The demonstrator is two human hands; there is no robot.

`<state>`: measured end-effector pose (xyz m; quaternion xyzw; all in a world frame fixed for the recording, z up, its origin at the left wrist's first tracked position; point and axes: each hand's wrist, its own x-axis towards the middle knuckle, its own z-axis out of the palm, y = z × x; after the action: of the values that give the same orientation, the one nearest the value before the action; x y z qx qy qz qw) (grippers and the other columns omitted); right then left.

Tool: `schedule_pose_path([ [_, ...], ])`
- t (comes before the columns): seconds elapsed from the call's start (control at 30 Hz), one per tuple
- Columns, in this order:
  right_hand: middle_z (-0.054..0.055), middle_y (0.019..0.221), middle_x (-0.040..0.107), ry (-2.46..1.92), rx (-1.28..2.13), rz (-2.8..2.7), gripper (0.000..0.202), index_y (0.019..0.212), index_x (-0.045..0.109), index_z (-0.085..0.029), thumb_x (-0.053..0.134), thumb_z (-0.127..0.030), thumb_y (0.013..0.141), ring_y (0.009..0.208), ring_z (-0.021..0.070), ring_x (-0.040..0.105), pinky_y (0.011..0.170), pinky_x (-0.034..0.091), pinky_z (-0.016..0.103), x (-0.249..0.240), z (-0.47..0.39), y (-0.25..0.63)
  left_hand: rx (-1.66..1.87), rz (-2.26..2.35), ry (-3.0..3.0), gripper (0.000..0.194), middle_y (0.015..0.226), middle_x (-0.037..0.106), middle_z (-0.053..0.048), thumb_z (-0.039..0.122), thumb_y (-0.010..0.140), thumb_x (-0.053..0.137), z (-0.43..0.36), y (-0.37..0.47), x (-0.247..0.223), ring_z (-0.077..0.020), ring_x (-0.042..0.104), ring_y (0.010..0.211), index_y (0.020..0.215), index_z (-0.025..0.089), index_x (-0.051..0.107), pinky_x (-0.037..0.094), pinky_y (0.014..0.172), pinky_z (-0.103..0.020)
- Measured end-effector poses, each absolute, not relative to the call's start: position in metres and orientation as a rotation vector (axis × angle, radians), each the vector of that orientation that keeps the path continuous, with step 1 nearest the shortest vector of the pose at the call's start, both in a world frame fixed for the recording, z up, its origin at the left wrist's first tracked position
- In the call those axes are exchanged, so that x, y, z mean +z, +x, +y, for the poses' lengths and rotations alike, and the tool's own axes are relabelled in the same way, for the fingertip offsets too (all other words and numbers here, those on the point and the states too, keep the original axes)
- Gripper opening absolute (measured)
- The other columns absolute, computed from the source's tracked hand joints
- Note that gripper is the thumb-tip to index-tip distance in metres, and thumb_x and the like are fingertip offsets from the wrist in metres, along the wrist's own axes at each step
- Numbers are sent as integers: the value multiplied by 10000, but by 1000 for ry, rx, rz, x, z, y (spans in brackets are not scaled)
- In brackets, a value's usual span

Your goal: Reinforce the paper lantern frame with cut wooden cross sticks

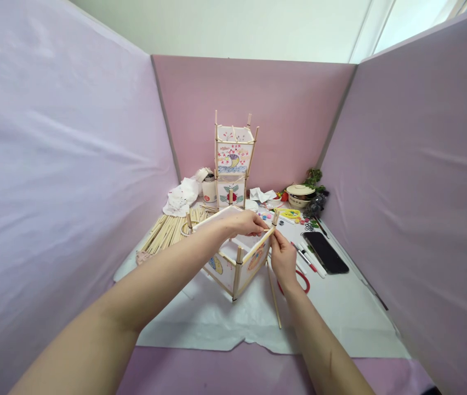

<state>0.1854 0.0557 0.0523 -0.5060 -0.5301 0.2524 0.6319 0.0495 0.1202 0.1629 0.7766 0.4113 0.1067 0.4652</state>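
Observation:
A square lantern frame [233, 269] of wooden sticks with white painted panels stands on the table, one corner towards me. My left hand [250, 222] reaches over it from the left. Its fingers are pinched on a thin pale stick at the inside of the right corner. Outside that same corner, my right hand [283, 255] is closed on the frame's top edge, thumb and fingers gripping the wood. What lies between the fingertips is partly hidden. Behind stands a taller two-tier lantern [235, 159] with painted panels. A loose stick [274, 299] lies beside my right wrist.
Many sticks [163, 233] lie in a pile at left, near crumpled white paper [182, 197] and a can [209, 189]. At right are a black phone [326, 252], markers [313, 260], red-handled scissors [305, 282] and a lidded bowl [300, 196]. Tall panels enclose the table.

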Motion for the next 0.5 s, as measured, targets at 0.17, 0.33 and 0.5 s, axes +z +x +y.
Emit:
schedule_pose_path([
  [0.17,80,1170,675,-1166,511,-1234,382,1190,655,-180,475,-361,907,1059,237,622,931,465,369,50,55,182,233,1033,2018,295,743,660,-2,217,743,560,120,49,163,-93,495,600,972,174,742,366,538,-178],
  [0.33,73,1137,690,-1152,510,-1255,359,1162,672,-186,480,-349,906,1023,241,637,905,481,372,52,54,181,186,1045,2202,295,792,695,-27,177,763,530,118,48,171,-113,550,665,964,143,743,389,581,-178],
  [0.5,83,1160,678,-1150,493,-1264,366,1166,667,-177,484,-357,904,1046,246,628,939,464,392,50,54,180,200,1020,2272,287,827,711,-25,167,778,528,116,46,167,-129,588,722,971,144,739,408,623,-182],
])
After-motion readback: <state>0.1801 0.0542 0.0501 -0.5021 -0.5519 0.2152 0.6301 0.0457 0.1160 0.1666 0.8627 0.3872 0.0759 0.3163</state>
